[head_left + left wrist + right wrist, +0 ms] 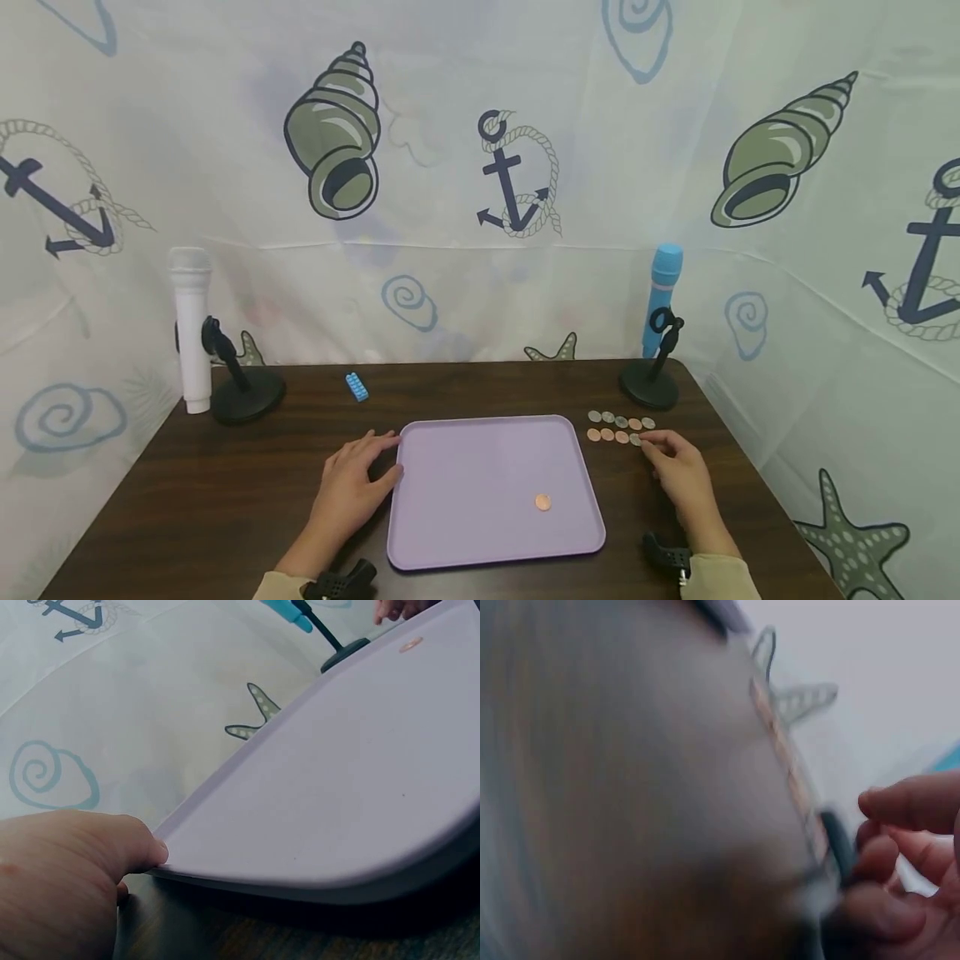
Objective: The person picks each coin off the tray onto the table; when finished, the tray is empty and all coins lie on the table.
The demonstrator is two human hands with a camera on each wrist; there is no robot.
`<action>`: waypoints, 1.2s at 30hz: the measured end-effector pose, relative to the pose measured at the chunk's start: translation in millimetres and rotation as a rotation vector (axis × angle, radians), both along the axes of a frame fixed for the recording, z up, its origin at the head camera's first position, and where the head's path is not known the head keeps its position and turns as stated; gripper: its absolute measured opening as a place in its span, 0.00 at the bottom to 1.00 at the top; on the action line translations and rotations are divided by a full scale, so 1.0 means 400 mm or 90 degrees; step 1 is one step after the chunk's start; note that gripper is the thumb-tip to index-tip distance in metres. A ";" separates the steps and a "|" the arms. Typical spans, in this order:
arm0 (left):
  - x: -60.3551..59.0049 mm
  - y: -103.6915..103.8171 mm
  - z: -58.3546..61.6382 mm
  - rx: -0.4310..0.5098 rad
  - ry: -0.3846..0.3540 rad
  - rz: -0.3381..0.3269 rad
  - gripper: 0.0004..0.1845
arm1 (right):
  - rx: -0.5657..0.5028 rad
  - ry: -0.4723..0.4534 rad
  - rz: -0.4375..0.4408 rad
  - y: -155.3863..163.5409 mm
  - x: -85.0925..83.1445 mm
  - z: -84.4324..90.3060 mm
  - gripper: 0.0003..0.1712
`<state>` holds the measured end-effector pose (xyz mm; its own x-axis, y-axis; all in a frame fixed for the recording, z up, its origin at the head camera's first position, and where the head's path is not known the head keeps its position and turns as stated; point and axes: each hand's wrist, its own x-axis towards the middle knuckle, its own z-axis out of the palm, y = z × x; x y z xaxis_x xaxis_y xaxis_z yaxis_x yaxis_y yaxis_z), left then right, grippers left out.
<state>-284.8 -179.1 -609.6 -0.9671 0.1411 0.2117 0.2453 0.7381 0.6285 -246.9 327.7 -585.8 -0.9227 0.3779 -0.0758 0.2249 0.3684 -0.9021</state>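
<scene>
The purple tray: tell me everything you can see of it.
The purple tray is a flat, pale lilac rectangle with rounded corners and a low raised rim, plastic by its look. It lies flat on the dark wooden table, in front of the person. One copper-coloured coin lies inside it, toward the near right; the rest of its surface is bare. The left hand touches its left edge, thumb against the rim in the left wrist view. The right hand is apart from it, at the coins laid in rows beside its far right corner.
</scene>
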 end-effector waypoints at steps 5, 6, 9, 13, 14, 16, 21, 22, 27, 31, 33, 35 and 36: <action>-0.004 0.012 0.004 0.006 0.004 -0.002 0.26 | 0.006 -0.019 0.216 -0.083 0.007 0.062 0.19; -0.005 0.013 0.004 0.006 0.004 -0.004 0.25 | 0.036 -0.027 0.290 -0.103 0.010 0.074 0.18; -0.006 0.016 0.002 0.007 0.007 -0.005 0.25 | 0.142 -0.054 0.491 -0.159 0.019 0.111 0.17; -0.006 0.013 0.000 0.005 0.008 -0.004 0.25 | 0.270 -0.036 0.608 -0.210 0.021 0.138 0.18; -0.006 0.012 0.000 0.005 0.009 -0.003 0.25 | 0.294 -0.021 0.612 -0.218 0.019 0.138 0.19; -0.005 0.009 0.001 0.005 0.010 -0.002 0.25 | 0.340 0.017 0.614 -0.232 0.014 0.133 0.18; -0.002 0.005 0.001 0.009 0.012 -0.002 0.25 | 0.406 0.038 0.596 -0.257 0.008 0.111 0.15; -0.002 0.004 0.001 0.009 0.012 -0.002 0.25 | 0.418 0.038 0.589 -0.261 0.007 0.107 0.14; -0.001 0.001 -0.004 0.010 0.008 0.004 0.25 | 0.417 0.042 0.581 -0.279 0.000 0.099 0.13; 0.003 -0.002 -0.005 0.007 0.006 0.006 0.25 | 0.369 0.029 0.585 -0.287 -0.006 0.088 0.13; 0.007 -0.002 -0.005 0.010 0.003 0.005 0.25 | 0.340 0.029 0.583 -0.285 -0.010 0.079 0.13; 0.008 -0.001 -0.002 0.013 0.002 0.004 0.25 | 0.314 0.040 0.573 -0.277 -0.012 0.072 0.12; 0.008 -0.001 -0.001 0.015 0.002 0.003 0.25 | 0.303 0.051 0.565 -0.271 -0.013 0.069 0.12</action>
